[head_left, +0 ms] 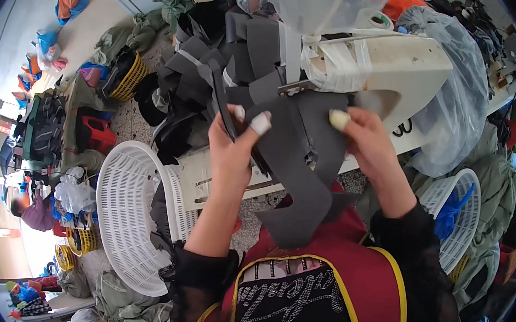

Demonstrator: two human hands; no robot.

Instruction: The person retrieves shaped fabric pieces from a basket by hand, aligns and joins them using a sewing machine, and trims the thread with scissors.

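Note:
My left hand (235, 140) is closed on a dark grey cut piece (218, 94), with white wrapping on its fingertips. My right hand (364, 137) pinches the upper right edge of another dark grey piece (296, 190), its thumb wrapped in pale yellow. That piece hangs down over my lap, with a slit near its middle. Just above it are a small metal part (295, 88) and the cream machine (400, 69), partly wrapped in clear tape. A heap of similar dark grey pieces (260, 48) lies behind my left hand.
A white basket (123, 216) stands at the left, another (472, 215) with blue plastic at the right. Clear plastic bags (454, 87) hang beside the machine. Yellow baskets (131, 78), a red stool (98, 135) and cloth bundles lie further left. A person (21, 204) is at the far left.

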